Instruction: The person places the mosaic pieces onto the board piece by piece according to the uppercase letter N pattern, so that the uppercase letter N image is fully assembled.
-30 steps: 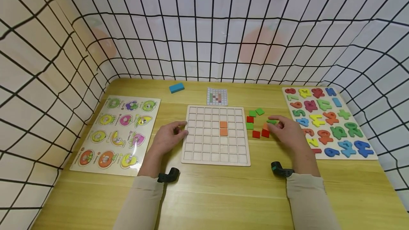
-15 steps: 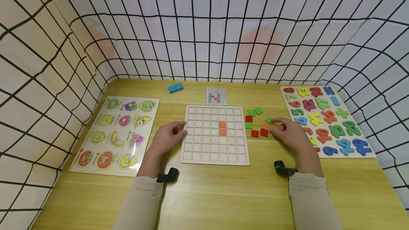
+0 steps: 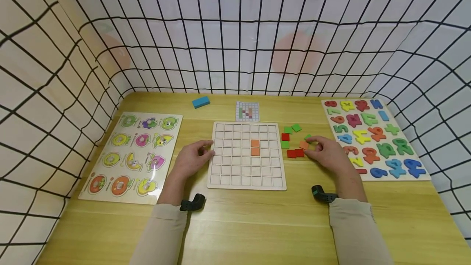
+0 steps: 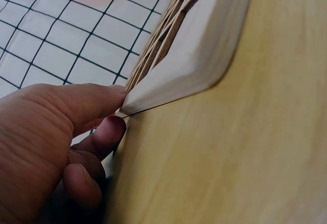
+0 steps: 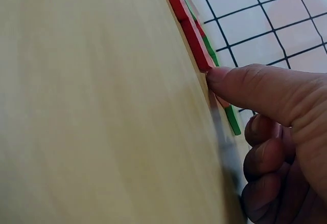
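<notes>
In the head view my left hand [image 3: 192,159] rests at the left edge of a wooden grid board [image 3: 246,183]; the left wrist view shows the thumb touching its corner. Two orange squares [image 3: 255,147] lie in its cells. My right hand [image 3: 326,154] is among loose square tiles right of the board. Its thumb touches the end of a red tile [image 5: 197,45], which lies against another red tile [image 3: 291,153]. Just behind are an orange tile [image 3: 303,144] and a green tile [image 3: 308,137], near the index finger. Farther back lie more green tiles [image 3: 296,127] and a red one [image 3: 285,137].
A small pattern card [image 3: 247,111] lies behind the board, with a blue block [image 3: 200,102] to its left. A fruit puzzle board [image 3: 99,154] lies left, a number puzzle board [image 3: 397,175] right. Black netting over white cloth [image 3: 220,60] encloses the table.
The red tile by my right thumb has slid left against the other red one, leaving the orange tile behind it. My right hand moved slightly right, then back left; the left hand stays at the board.
</notes>
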### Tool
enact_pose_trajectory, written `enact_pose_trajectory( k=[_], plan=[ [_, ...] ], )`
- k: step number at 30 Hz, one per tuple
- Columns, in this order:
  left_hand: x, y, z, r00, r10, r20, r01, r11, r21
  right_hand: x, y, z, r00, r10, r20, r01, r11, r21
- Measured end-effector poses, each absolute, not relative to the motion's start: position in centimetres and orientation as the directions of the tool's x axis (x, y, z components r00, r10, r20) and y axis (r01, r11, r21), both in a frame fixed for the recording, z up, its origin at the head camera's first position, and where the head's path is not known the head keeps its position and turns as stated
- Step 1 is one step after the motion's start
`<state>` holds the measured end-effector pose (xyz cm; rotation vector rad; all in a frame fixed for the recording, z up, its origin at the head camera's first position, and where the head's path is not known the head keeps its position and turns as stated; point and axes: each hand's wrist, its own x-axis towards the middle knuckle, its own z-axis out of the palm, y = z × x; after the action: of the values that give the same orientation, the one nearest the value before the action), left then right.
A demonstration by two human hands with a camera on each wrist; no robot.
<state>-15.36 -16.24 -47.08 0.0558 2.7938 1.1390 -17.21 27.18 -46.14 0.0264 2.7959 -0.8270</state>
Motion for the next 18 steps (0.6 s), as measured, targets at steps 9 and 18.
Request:
enact_pose_trajectory(
  k=[9,18],
  plan=[
    [-15.29,-16.25,-47.13,-0.992,0.082,-0.101,-0.012,0.714,0.7,-17.25,26.79,-46.15,-0.976,-0.057,-0.211,0.065,0.845,-0.531],
    [-15.3,-16.28,-47.16,-0.992,0.085,-0.093,-0.004,0.715,0.699,-17.27,26.72,-46.16,-0.973,-0.04,-0.229,0.089,0.847,-0.525]
  ],
)
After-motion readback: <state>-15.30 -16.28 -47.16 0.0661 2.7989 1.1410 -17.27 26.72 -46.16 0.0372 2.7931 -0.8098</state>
